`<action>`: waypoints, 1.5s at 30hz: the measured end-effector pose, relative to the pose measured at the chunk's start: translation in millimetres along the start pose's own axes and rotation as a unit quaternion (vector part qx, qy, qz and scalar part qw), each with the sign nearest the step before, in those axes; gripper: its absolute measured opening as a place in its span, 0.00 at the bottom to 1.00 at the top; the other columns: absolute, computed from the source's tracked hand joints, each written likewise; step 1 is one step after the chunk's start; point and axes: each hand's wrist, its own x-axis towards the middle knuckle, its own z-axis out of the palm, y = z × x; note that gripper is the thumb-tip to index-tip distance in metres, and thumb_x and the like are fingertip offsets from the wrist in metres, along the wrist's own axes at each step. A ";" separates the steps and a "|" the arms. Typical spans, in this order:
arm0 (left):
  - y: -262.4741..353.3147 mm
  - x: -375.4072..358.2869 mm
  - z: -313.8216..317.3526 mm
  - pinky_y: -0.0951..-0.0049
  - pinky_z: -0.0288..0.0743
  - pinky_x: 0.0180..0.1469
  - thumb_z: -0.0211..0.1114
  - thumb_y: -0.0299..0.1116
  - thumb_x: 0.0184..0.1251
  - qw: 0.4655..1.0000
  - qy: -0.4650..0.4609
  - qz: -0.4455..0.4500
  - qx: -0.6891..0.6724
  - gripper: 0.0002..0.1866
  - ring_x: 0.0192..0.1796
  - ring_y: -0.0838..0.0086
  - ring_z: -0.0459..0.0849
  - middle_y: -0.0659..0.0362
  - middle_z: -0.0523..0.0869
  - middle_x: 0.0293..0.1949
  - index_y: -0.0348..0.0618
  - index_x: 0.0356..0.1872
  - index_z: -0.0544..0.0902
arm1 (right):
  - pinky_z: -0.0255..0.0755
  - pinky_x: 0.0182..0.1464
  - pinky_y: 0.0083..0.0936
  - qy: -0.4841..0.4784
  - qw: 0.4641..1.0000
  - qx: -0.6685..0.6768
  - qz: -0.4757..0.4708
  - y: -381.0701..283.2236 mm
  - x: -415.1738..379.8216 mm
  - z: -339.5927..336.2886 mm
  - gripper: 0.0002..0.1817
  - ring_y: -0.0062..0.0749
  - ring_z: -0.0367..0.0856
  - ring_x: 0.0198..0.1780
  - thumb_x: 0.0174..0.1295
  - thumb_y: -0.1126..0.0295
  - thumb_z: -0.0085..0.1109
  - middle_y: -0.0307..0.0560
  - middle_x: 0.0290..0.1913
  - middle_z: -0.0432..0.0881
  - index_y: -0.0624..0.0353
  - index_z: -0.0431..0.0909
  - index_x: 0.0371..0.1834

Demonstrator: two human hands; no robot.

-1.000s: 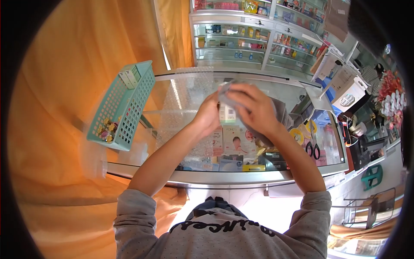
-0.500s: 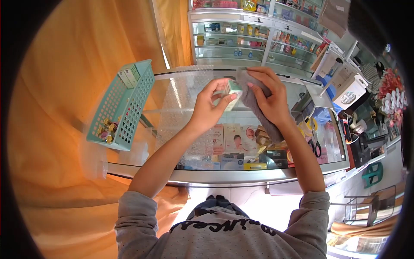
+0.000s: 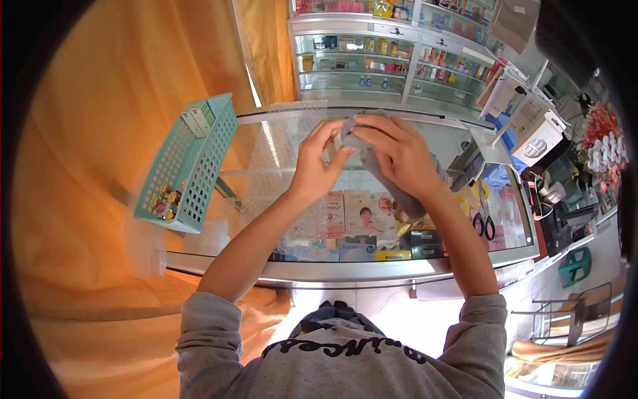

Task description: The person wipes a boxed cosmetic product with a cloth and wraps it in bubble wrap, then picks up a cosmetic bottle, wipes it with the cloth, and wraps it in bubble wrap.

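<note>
Between thumb and fingers, my left hand (image 3: 318, 163) grips a small pale box (image 3: 337, 143), now mostly covered. My right hand (image 3: 404, 154) is closed on a grey cloth (image 3: 397, 193), one end of which is pressed over the box while the rest hangs down below the palm. Both hands are above a glass-topped display counter (image 3: 372, 268). To the left, a mint-green plastic basket (image 3: 199, 189) contains several small green-and-white boxes (image 3: 198, 118) at its far end and gold flower-like trinkets (image 3: 165, 201) at its near end.
Bubble wrap (image 3: 266, 193) covers the counter's left part. Black-handled scissors (image 3: 484, 223) are at the right, near yellow tape (image 3: 480, 193). Packaged goods show under the glass. An orange curtain (image 3: 119, 80) hangs at left; stocked shelves (image 3: 352, 83) stand behind.
My right hand has moved left and brought the cloth over the box, which was plainly visible before. My left hand has stayed nearly in place, still gripping the box.
</note>
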 end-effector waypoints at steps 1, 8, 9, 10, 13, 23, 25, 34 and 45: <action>-0.1 -1.7 -0.2 0.70 0.75 0.52 0.66 0.27 0.62 1.000 0.006 0.016 0.009 0.19 0.51 0.70 0.80 0.54 0.80 0.46 0.36 0.53 0.75 | 0.74 0.49 0.35 -0.033 0.999 -0.008 0.005 -0.1 -1.8 2.9 0.15 0.42 0.79 0.47 0.52 0.80 0.54 0.41 0.49 0.80 0.57 0.79 0.44; 15.1 11.3 -14.3 0.73 0.76 0.55 0.56 0.44 0.72 0.904 0.065 -0.304 -0.293 0.24 0.52 0.71 0.79 0.55 0.76 0.52 0.36 0.59 0.68 | 0.74 0.48 0.34 0.081 0.993 -0.002 0.082 20.1 -9.4 -6.1 0.16 0.44 0.79 0.47 0.52 0.80 0.55 0.44 0.50 0.80 0.58 0.79 0.46; 10.4 11.1 -16.2 0.72 0.77 0.56 0.53 0.49 0.72 0.894 0.071 -0.316 -0.310 0.25 0.52 0.70 0.80 0.55 0.77 0.51 0.37 0.57 0.69 | 0.74 0.48 0.34 0.081 0.993 -0.001 0.080 18.8 -7.6 -5.7 0.16 0.44 0.79 0.47 0.52 0.80 0.55 0.44 0.50 0.80 0.58 0.79 0.46; 6.3 11.5 -18.1 0.72 0.77 0.56 0.53 0.49 0.72 0.894 0.072 -0.315 -0.309 0.25 0.52 0.70 0.80 0.55 0.77 0.51 0.37 0.57 0.69 | 0.74 0.48 0.33 0.107 0.992 0.013 0.066 16.4 -5.3 -4.5 0.18 0.43 0.79 0.47 0.51 0.81 0.56 0.44 0.50 0.80 0.58 0.79 0.46; -2.0 12.1 -18.6 0.70 0.77 0.58 0.54 0.49 0.72 0.845 0.100 -0.366 -0.377 0.24 0.53 0.71 0.80 0.55 0.79 0.50 0.37 0.56 0.70 | 0.75 0.47 0.31 0.107 0.994 0.026 0.011 -1.2 -5.1 1.2 0.20 0.42 0.80 0.46 0.48 0.80 0.58 0.44 0.50 0.80 0.56 0.79 0.47; 4.0 11.7 -22.3 0.83 0.86 0.37 0.60 0.40 0.69 0.775 0.115 -0.389 -0.484 0.18 0.42 0.70 0.85 0.52 0.79 0.48 0.37 0.50 0.73 | 0.74 0.44 0.31 0.098 0.995 0.003 0.019 18.5 -17.9 15.7 0.22 0.40 0.79 0.42 0.42 0.79 0.63 0.42 0.54 0.79 0.55 0.80 0.46; 5.8 11.0 -19.3 0.82 0.86 0.39 0.61 0.39 0.68 0.778 0.117 -0.387 -0.481 0.17 0.40 0.70 0.85 0.52 0.79 0.47 0.37 0.49 0.74 | 0.75 0.44 0.31 0.098 0.995 0.018 0.004 8.3 -13.3 8.2 0.22 0.41 0.79 0.42 0.44 0.80 0.62 0.42 0.54 0.79 0.55 0.80 0.46; 13.9 10.6 -24.4 0.78 0.81 0.44 0.63 0.52 0.65 0.886 0.093 -0.344 -0.296 0.31 0.46 0.67 0.83 0.57 0.74 0.50 0.35 0.57 0.71 | 0.73 0.52 0.34 0.071 0.989 0.105 0.075 6.6 -12.2 10.4 0.20 0.47 0.79 0.51 0.50 0.81 0.58 0.48 0.52 0.80 0.58 0.79 0.49; 18.0 -5.8 9.4 0.71 0.75 0.51 0.50 0.53 0.73 0.879 0.017 -0.368 -0.303 0.26 0.44 0.76 0.80 0.59 0.82 0.45 0.41 0.57 0.74 | 0.73 0.52 0.31 0.049 0.986 0.139 0.084 -6.0 -11.5 21.9 0.19 0.46 0.78 0.51 0.52 0.82 0.58 0.49 0.55 0.76 0.58 0.80 0.48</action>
